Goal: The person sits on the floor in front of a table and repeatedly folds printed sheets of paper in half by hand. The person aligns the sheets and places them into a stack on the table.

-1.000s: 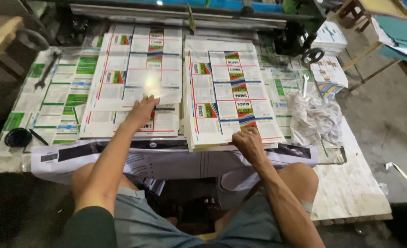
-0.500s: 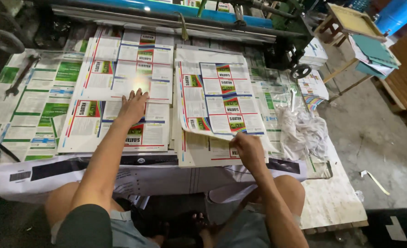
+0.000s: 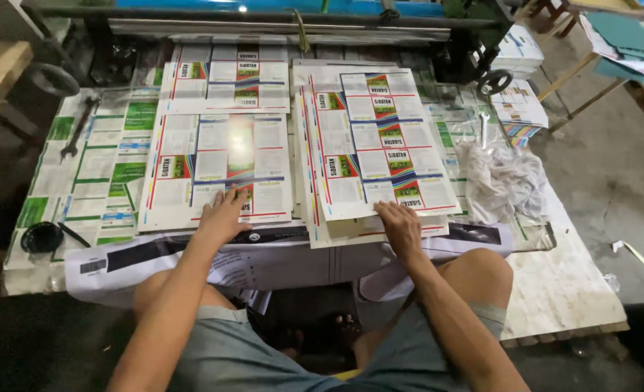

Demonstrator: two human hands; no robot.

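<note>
- Hands are both down on printed sheets at the near edge of the counter (image 3: pixel 554 290), seen from above.
- Left hand (image 3: pixel 224 214) lies open and flat, fingers spread, pressing the near edge of the left sheet (image 3: pixel 220 163), a glossy printed sheet with red, green and blue panels.
- Right hand (image 3: pixel 402 225) rests palm down, fingers loosely curled, on the near edge of the right stack (image 3: pixel 376 145); it's touching the paper, and I cannot tell whether it pinches a sheet.
- Right stack sits just beside the left sheet, its sheets fanned slightly out of line.
- Another printed sheet (image 3: pixel 224 83) lies farther back, tucked under the far end of the left sheet.
- Green-and-white printed sheets (image 3: pixel 104 160) cover the left part of the counter, with a wrench (image 3: pixel 78 131) lying on them.
- Small black bowl (image 3: pixel 42 236) sits at the near left corner.
- Crumpled white rag (image 3: pixel 500 178) is bunched just right of the right stack.
- Machine roller (image 3: pixel 278 29) runs across the far side.
</note>
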